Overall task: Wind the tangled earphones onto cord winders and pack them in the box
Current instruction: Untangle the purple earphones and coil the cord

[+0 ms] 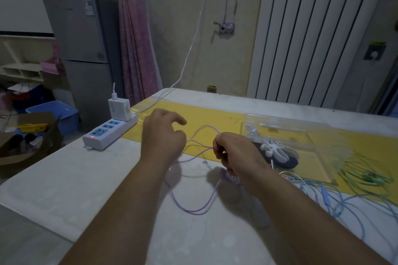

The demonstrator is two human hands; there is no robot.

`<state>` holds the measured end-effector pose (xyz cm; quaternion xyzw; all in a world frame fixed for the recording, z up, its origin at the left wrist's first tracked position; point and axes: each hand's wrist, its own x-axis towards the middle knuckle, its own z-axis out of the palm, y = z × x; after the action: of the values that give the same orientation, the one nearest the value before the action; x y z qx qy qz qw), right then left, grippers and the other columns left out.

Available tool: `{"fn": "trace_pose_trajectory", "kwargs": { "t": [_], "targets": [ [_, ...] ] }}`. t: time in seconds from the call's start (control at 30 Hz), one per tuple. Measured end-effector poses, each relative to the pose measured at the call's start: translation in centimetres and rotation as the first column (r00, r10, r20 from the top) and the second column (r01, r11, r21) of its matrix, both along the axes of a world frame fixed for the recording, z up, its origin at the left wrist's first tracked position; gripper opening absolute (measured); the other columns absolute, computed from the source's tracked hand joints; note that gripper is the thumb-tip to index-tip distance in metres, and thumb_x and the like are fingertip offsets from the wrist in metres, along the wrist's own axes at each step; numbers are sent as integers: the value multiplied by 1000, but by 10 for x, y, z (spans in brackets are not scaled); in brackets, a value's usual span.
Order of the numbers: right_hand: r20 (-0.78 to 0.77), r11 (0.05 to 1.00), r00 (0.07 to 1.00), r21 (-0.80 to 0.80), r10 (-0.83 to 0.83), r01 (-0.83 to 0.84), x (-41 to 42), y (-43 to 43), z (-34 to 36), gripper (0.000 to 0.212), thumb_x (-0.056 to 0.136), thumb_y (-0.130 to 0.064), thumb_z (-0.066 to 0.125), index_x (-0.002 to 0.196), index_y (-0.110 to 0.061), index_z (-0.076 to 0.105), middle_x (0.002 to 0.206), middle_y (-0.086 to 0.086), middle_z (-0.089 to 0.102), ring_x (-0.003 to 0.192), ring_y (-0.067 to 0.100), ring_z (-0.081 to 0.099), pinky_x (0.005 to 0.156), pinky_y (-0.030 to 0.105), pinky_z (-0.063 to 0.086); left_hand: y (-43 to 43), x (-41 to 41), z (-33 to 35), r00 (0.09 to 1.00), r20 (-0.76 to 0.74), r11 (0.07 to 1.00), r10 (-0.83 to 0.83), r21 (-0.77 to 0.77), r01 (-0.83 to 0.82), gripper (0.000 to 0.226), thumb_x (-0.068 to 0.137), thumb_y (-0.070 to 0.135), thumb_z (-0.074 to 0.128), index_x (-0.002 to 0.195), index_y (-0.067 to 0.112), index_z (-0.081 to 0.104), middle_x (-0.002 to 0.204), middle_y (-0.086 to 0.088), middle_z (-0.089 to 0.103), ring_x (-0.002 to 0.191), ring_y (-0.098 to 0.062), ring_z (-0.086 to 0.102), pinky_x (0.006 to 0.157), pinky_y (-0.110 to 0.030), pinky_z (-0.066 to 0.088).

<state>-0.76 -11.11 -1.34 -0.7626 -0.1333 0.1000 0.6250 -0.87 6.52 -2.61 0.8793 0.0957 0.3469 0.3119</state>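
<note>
Pinching a few loops of the purple earphones (193, 208) between the curled fingertips of the right hand (234, 155), just above the middle of the counter (97, 189), with slack trailing down toward the near edge. Hard to tell of the left hand (161, 135), loosely curled and blurred, whether gripping a strand or only brushing one. Probably light, limp and a little springy, quick to knot and to slip off a loose pinch. Best taken near the plug or the split, never tugged at the buds. Toward the right edge, blue earphones (323, 196) and green earphones (366, 178) in loose heaps. White cord winders (273, 150) at the clear box (301, 127), inside or beneath, impossible to say.
</note>
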Motion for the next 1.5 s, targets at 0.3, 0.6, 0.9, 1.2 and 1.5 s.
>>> {"fn": "trace_pose_trajectory", "kwargs": {
  "t": [0.3,0.6,0.9,1.2,1.5],
  "targets": [
    [69,998,996,-4,-61,61,1,1,-3,37,86,-15,46,51,-22,57,67,-2,61,52,13,37,51,28,29,-16,-8,4,814,-182,818,-551,-308,485,18,69,24,54,62,27,70,64,3,67,66,-13,59,68,-34,48],
    [-137,986,987,133,-84,102,4,-3,-2,23,89,-15,42,66,-13,48,58,2,58,45,17,43,38,18,23,-8,0,6,981,-194,1000,9,11,-7,15,99,22,45,93,17,58,87,1,57,83,-25,51,67,-34,36],
    [12,989,992,79,-128,126,13,-2,-7,23,98,-25,47,88,-19,66,70,-6,62,57,11,37,52,25,29,14,-4,7,908,-138,904,397,-115,-412,26,98,24,41,102,13,64,104,-13,65,94,-34,56,74,-36,41],
    [193,982,968,-63,-161,176,13,-1,-13,29,99,-25,49,84,-22,73,61,-7,53,51,7,41,52,24,32,-4,-8,7,992,-28,990,-126,-60,124,60,62,17,54,120,27,62,121,9,59,115,-13,50,96,-27,40],
    [245,986,959,-57,-141,159,10,-1,-10,29,99,-23,50,77,-22,69,62,-6,54,43,-1,42,42,13,32,-12,2,-5,892,-175,901,-417,48,430,13,80,33,65,93,31,65,116,10,63,114,-13,53,98,-42,40]
  ]
}}
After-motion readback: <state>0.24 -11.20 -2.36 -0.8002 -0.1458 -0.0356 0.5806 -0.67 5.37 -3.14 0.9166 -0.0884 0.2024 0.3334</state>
